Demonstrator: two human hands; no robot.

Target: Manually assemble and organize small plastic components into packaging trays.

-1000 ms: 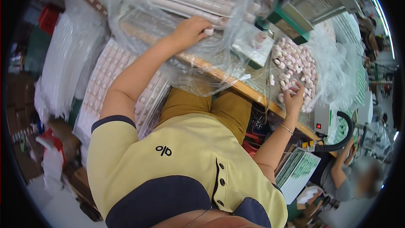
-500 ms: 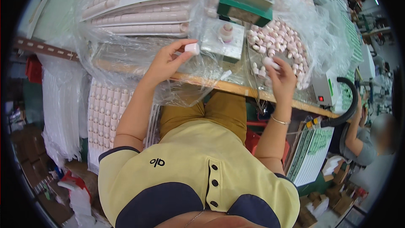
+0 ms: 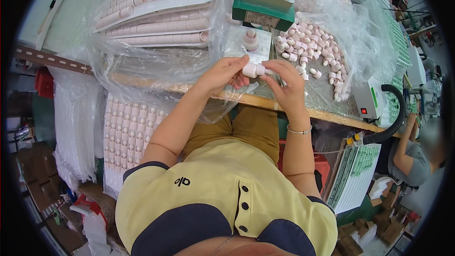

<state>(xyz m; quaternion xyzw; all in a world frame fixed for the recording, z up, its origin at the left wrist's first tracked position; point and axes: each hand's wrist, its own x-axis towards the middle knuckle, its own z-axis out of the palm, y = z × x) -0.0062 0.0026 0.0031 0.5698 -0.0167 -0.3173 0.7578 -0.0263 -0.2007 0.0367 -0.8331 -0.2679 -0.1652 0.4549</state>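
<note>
My left hand [image 3: 228, 73] pinches a pale pink cap [image 3: 249, 70] at the front of the bench. Against its right end, my right hand [image 3: 286, 83] holds a smaller pink and white plug piece [image 3: 260, 69] between thumb and fingers. The two parts meet end to end; whether one sits inside the other I cannot tell. Just beyond them is the metal base block [image 3: 234, 47] of a press, with a pink round holder [image 3: 250, 41] standing on it. The press's green head [image 3: 263, 15] is above and behind that holder.
Loose pink and white plug pieces [image 3: 308, 42] are heaped at the right. Stacked trays of pink caps [image 3: 161, 23] in clear plastic lie at the left. A white box with a red switch [image 3: 368, 98] and black hose [image 3: 398, 109] stands right. Another person [image 3: 411, 159] sits farther right.
Both hands have moved toward each other, from apart over the bench to meeting before the press. The cap and the plug piece are now brought together.
</note>
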